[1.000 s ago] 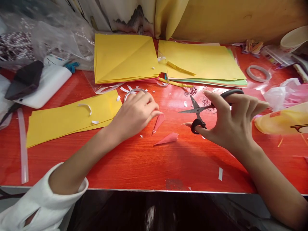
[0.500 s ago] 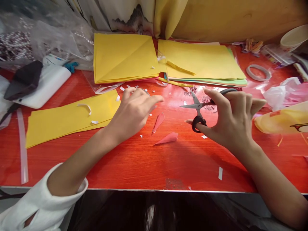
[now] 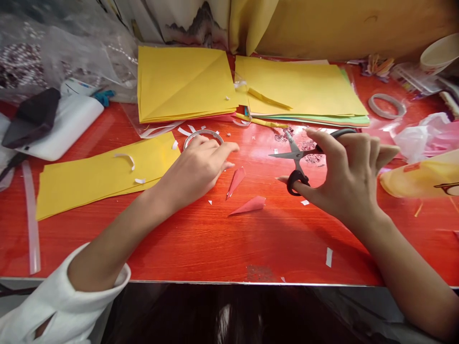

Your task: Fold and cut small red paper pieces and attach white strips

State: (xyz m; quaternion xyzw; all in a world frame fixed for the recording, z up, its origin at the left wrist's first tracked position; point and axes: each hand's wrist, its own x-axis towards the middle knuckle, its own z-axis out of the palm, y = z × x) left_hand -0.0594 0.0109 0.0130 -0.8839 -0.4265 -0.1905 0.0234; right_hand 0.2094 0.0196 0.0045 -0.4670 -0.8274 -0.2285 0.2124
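Observation:
My left hand (image 3: pixel 199 165) is over the red tabletop beside a roll of tape (image 3: pixel 202 132), partly covering it. Its index finger and thumb are stretched out apart and the other fingers bend down; whether they touch the roll is hidden. In my right hand (image 3: pixel 349 177) is a pair of scissors (image 3: pixel 294 155) with black handles, the thumb through one loop. The blades are spread apart and point left. Between the hands lie two small folded pink paper pieces, one pink piece (image 3: pixel 235 183) near my left fingertips and another pink piece (image 3: pixel 249 206) closer to me.
Yellow paper strips (image 3: pixel 96 174) lie at left. Behind are a yellow paper stack (image 3: pixel 186 86) and a second stack (image 3: pixel 301 88) with coloured sheets. A ring (image 3: pixel 387 106), a yellowish bottle or cup (image 3: pixel 419 177) and a white plastic bag (image 3: pixel 418 138) are at right. White paper scraps are scattered about.
My left hand has moved slightly left and down, and more of the tape roll shows behind it. The scissors remain in my right hand, blades still apart.

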